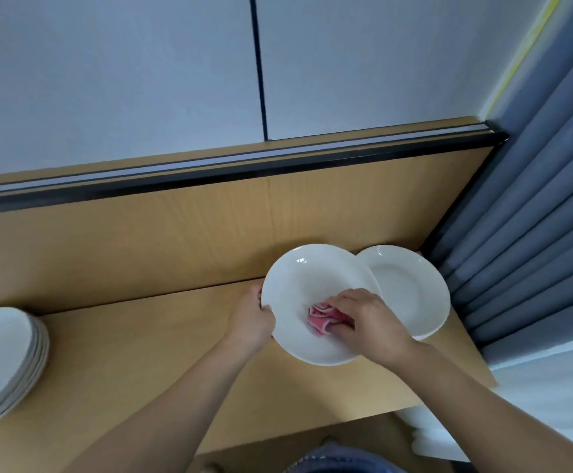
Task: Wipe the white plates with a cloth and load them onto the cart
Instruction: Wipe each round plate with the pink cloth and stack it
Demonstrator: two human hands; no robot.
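Note:
My left hand (252, 319) grips the left rim of a white plate (305, 278), held tilted above the wooden counter. A crumpled pink cloth (322, 317) lies bunched in my right hand (370, 322), which presses it against the inside of that plate. Behind and to the right, partly covered by the held plate, a second white plate (411, 288) rests on the counter. At the far left edge stands a stack of several white plates (5, 363). No cart is in view.
The wooden counter (141, 353) runs along a wooden back panel (141, 240) beneath a white wall. Grey curtains (534, 216) hang at the right, close to the second plate. Something white (428, 435) shows below the counter's front edge at the right.

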